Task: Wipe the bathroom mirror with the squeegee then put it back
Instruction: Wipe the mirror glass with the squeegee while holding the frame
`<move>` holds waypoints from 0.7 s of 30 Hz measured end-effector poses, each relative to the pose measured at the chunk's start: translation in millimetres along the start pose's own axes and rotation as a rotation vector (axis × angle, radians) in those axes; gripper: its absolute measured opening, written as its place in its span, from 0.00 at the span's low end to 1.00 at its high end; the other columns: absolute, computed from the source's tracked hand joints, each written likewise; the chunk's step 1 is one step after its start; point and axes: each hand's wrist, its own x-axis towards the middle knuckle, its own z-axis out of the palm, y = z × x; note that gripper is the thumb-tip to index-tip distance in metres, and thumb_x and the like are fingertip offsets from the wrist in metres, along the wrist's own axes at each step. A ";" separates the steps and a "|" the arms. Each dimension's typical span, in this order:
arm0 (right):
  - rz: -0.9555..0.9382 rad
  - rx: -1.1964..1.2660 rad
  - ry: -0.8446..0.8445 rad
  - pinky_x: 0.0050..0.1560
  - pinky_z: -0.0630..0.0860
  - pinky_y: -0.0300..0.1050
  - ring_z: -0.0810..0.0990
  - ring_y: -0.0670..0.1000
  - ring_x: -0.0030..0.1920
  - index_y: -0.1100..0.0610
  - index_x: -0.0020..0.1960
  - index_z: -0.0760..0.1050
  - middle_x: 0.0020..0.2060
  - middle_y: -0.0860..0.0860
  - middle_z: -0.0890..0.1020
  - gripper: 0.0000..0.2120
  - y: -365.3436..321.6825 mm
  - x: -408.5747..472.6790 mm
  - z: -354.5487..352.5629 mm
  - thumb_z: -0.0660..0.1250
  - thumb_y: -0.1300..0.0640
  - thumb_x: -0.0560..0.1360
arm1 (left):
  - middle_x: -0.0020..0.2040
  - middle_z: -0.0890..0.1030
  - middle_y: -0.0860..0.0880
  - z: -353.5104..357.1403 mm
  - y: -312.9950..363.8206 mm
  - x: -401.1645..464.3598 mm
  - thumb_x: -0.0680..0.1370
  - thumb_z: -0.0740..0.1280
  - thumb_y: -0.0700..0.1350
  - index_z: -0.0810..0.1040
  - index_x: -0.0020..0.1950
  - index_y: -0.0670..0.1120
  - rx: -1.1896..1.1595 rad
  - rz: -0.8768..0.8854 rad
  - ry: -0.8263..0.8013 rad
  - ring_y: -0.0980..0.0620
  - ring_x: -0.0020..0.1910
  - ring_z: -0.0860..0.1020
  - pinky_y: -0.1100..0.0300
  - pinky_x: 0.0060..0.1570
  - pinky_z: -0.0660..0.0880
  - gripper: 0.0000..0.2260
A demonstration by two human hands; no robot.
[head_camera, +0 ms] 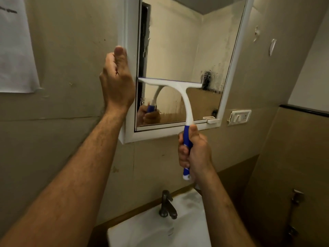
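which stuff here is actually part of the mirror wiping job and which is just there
In the job:
squeegee, gripped by the right hand
mirror
left hand, holding the mirror frame

Just there:
tap
basin
wall switch
paper sheet

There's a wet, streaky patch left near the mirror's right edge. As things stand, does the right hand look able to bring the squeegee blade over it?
Probably yes. The right hand grips the squeegee, whose blade end already sits beside the streaky patch, with nothing between them. The left hand holds the mirror frame on the far side.

Beige tiled walls (71, 50), white sink (160, 232), dark tap (167, 205), switch plate (239, 117)
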 end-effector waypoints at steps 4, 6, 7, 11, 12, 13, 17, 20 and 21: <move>0.078 0.031 0.038 0.23 0.62 0.40 0.64 0.47 0.23 0.57 0.41 0.73 0.24 0.48 0.70 0.25 35.8 -16.1 -6.9 0.56 0.34 0.69 | 0.35 0.69 0.58 0.8 -0.3 -0.8 0.83 0.50 0.55 0.66 0.40 0.57 0.008 -0.007 0.016 0.71 0.29 0.69 0.76 0.31 0.66 0.14; 0.104 0.040 0.051 0.22 0.62 0.39 0.64 0.47 0.23 0.57 0.41 0.73 0.24 0.49 0.70 0.25 47.8 -21.1 -9.2 0.56 0.34 0.68 | 0.35 0.68 0.60 1.0 2.8 -2.4 0.83 0.50 0.54 0.65 0.40 0.58 0.005 -0.015 0.009 0.75 0.30 0.68 0.80 0.32 0.65 0.13; 0.104 0.036 0.055 0.22 0.62 0.39 0.64 0.47 0.23 0.57 0.41 0.73 0.24 0.49 0.70 0.26 47.5 -20.2 -9.2 0.56 0.34 0.68 | 0.35 0.67 0.60 0.7 4.5 -3.2 0.84 0.50 0.54 0.65 0.40 0.59 0.007 -0.020 0.007 0.76 0.30 0.68 0.80 0.32 0.64 0.13; 0.039 0.056 0.042 0.23 0.61 0.41 0.64 0.47 0.23 0.56 0.41 0.73 0.24 0.48 0.70 0.24 17.8 -3.9 -4.8 0.56 0.35 0.71 | 0.35 0.68 0.58 0.0 5.0 -3.8 0.84 0.49 0.54 0.66 0.40 0.57 0.005 -0.025 0.006 0.71 0.29 0.69 0.78 0.29 0.65 0.14; 0.023 0.056 0.035 0.23 0.61 0.41 0.64 0.47 0.23 0.56 0.41 0.73 0.25 0.49 0.70 0.23 10.0 0.0 -3.3 0.55 0.36 0.73 | 0.35 0.67 0.58 -0.1 5.5 -3.9 0.84 0.49 0.54 0.65 0.40 0.57 0.002 -0.028 0.005 0.72 0.29 0.69 0.78 0.30 0.65 0.14; 0.017 0.056 0.031 0.24 0.61 0.41 0.64 0.47 0.24 0.56 0.41 0.73 0.25 0.49 0.70 0.23 5.7 2.8 -1.8 0.54 0.37 0.75 | 0.35 0.67 0.59 -0.2 6.6 -4.6 0.84 0.49 0.53 0.65 0.40 0.58 -0.002 -0.031 -0.001 0.75 0.29 0.69 0.80 0.30 0.64 0.13; 0.043 0.032 0.032 0.23 0.62 0.41 0.64 0.47 0.23 0.56 0.40 0.73 0.24 0.48 0.70 0.23 25.3 -4.9 -1.7 0.54 0.37 0.75 | 0.36 0.66 0.62 -1.6 10.8 -6.8 0.84 0.49 0.52 0.63 0.40 0.60 -0.024 -0.039 -0.008 0.79 0.29 0.68 0.82 0.31 0.64 0.13; 0.091 0.005 0.059 0.22 0.63 0.39 0.65 0.47 0.23 0.57 0.39 0.73 0.23 0.47 0.70 0.25 59.2 -25.1 -5.4 0.55 0.35 0.70 | 0.36 0.67 0.61 -1.7 12.1 -8.0 0.84 0.49 0.52 0.64 0.40 0.59 -0.026 -0.043 0.013 0.78 0.30 0.68 0.82 0.32 0.64 0.13; 0.106 0.001 0.070 0.22 0.63 0.39 0.65 0.46 0.22 0.57 0.39 0.73 0.23 0.47 0.70 0.25 67.3 -31.1 -6.7 0.55 0.35 0.70 | 0.36 0.67 0.62 -1.5 13.5 -8.9 0.84 0.49 0.52 0.63 0.40 0.60 -0.025 -0.047 0.015 0.79 0.30 0.68 0.82 0.32 0.64 0.13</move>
